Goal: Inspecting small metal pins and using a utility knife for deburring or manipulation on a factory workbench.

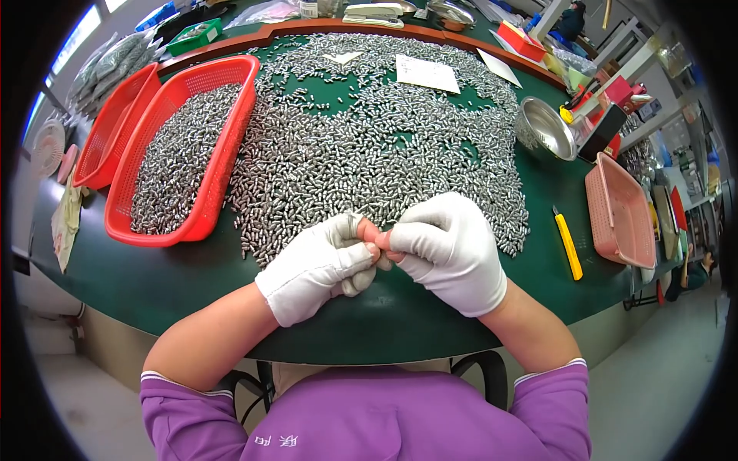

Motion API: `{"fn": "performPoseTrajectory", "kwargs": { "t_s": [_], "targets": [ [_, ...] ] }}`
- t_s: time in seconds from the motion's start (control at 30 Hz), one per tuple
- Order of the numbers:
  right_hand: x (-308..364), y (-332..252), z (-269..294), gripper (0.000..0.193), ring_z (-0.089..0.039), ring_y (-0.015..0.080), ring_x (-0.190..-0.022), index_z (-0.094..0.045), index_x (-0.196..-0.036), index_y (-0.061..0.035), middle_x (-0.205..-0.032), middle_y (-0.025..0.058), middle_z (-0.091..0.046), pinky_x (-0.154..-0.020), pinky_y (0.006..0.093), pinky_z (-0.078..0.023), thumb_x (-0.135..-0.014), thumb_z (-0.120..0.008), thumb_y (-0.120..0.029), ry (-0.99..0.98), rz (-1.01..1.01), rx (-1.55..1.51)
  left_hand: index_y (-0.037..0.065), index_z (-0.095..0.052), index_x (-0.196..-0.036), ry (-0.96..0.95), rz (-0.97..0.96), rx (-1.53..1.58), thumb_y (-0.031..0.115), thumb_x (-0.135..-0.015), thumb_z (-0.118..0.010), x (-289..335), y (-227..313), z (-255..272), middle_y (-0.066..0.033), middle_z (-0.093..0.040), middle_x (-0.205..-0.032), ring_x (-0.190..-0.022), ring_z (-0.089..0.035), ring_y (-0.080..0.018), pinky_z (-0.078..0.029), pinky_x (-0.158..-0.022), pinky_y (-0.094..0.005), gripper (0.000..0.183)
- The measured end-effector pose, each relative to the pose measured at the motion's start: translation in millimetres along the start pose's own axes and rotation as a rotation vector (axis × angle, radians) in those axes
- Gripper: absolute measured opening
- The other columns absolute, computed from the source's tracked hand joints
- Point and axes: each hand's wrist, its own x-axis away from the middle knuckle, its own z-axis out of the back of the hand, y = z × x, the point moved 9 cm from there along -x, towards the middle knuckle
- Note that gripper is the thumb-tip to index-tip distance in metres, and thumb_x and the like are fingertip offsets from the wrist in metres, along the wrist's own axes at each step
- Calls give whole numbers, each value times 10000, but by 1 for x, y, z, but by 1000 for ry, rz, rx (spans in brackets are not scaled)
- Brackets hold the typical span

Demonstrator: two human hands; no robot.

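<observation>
Both hands wear white gloves with bare fingertips and meet at the near edge of a wide spread of small silver metal pieces (330, 161). My left hand (319, 265) is closed, its thumb and forefinger pinched together. Right against it, my right hand (446, 250) is also closed in a pinch, fingertips touching those of the left. Whatever lies between the fingertips is hidden or too small to name. To the left stands a red plastic basket (217, 173) filled with many of the same silver pieces.
Another red basket (96, 165) leans at far left. On the right are a steel bowl (547, 127), a yellow utility knife (569, 244) and a pink basket (615, 207). Paper sheets (427, 74) lie on the pieces. A brown raised edge (307, 27) bounds the green table's back.
</observation>
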Motion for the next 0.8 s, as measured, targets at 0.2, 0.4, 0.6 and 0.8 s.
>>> {"fn": "performPoseTrajectory", "kwargs": {
  "t_s": [0.2, 0.4, 0.6, 0.8],
  "targets": [
    [-3, 2, 2, 166, -597, 239, -536, -645, -799, -58, -639, 71, -596, -469, 321, -465, -657, -728, -36, 1, -31, 15, 61, -516, -1004, 17, 19, 56, 171, -922, -605, -1, -2, 2, -54, -601, -908, -632, -473, -71, -380, -554, -187, 164],
    [-1, 1, -1, 161, -592, 243, -530, -647, -815, -48, -640, 76, -596, -467, 328, -467, -670, -714, -27, -12, -19, 95, 77, -508, -994, 46, 18, 132, 167, -919, -601, 3, -1, 2, -32, -586, -889, -621, -437, -54, -358, -548, -178, 150],
    [11, 18, 16, 218, -596, 257, -636, -677, -869, -73, -728, 70, -630, -572, 344, -476, -671, -738, -4, 123, -76, 303, 107, -488, -950, -43, -90, 124, 214, -913, -590, 2, 13, 2, 42, -420, -705, -540, -307, -42, -237, -484, -187, 153],
    [14, 4, 71, 282, -614, 252, -729, -694, -943, -94, -810, 75, -643, -652, 339, -489, -694, -711, 36, 319, -45, 525, 74, -544, -943, 259, -340, -288, 119, -882, -609, 9, 41, 18, 56, -493, -741, -596, -402, -23, -330, -536, -178, 100]
  ]
}}
